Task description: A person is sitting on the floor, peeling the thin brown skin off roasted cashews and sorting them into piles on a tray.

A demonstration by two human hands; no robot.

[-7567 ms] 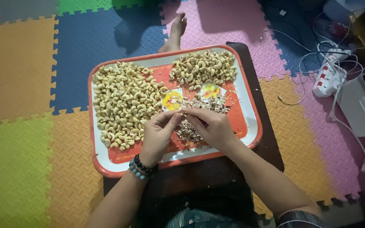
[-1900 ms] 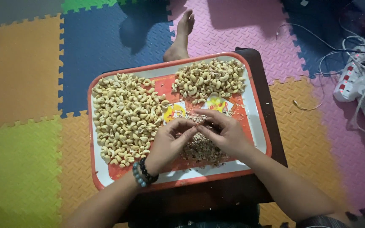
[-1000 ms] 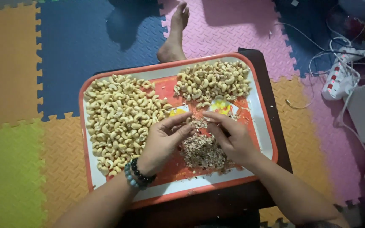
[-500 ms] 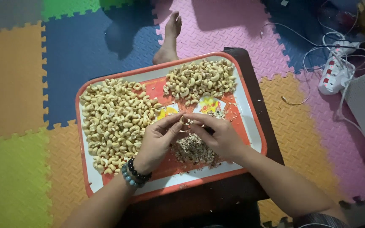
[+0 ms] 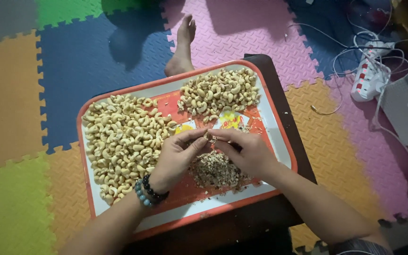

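A red-rimmed tray (image 5: pixel 279 141) lies on a small dark table (image 5: pixel 279 89). A big heap of pale cashew nuts (image 5: pixel 119 141) fills its left side, and a smaller heap of cashews (image 5: pixel 220 92) sits at the top right. A mound of brownish skins (image 5: pixel 211 170) lies under my hands. My left hand (image 5: pixel 178 158), with bead bracelets on the wrist, and my right hand (image 5: pixel 244 151) meet over the tray's middle. Their fingertips pinch a single cashew (image 5: pixel 208 136) between them.
Coloured foam floor mats surround the table. A bare foot (image 5: pixel 182 42) rests on the mat beyond the tray. A white power strip (image 5: pixel 367 78) with tangled cables and a grey box (image 5: pixel 404 113) lie at the right.
Both hands stay together over the skin mound, working a nut at the fingertips. The view shifts slightly from frame to frame; the heaps look the same.
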